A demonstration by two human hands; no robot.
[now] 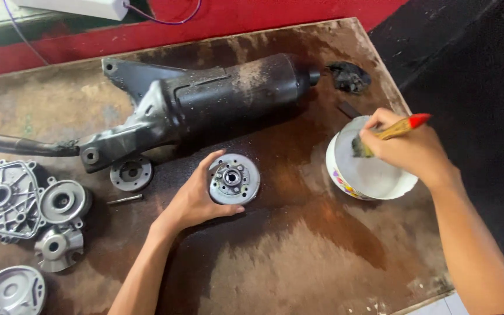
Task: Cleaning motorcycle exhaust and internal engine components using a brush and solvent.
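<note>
My left hand (191,201) holds a round metal disc (234,179) with a hub and small holes in its middle; the thumb is below it and the fingers curl over its top edge, and it rests on the stained wooden board (298,251), near the middle. My right hand (406,146) is closed around a paintbrush (389,133) with a wooden handle and a red end, and the bristles dip into the white bowl (374,175) at the right edge of the board. Behind the disc lies a long black exhaust muffler (205,102), dusty on top. At the left I see several grey metal covers (7,201) and a smaller round part (130,172), with a thin pin (125,199) beside it.
</note>
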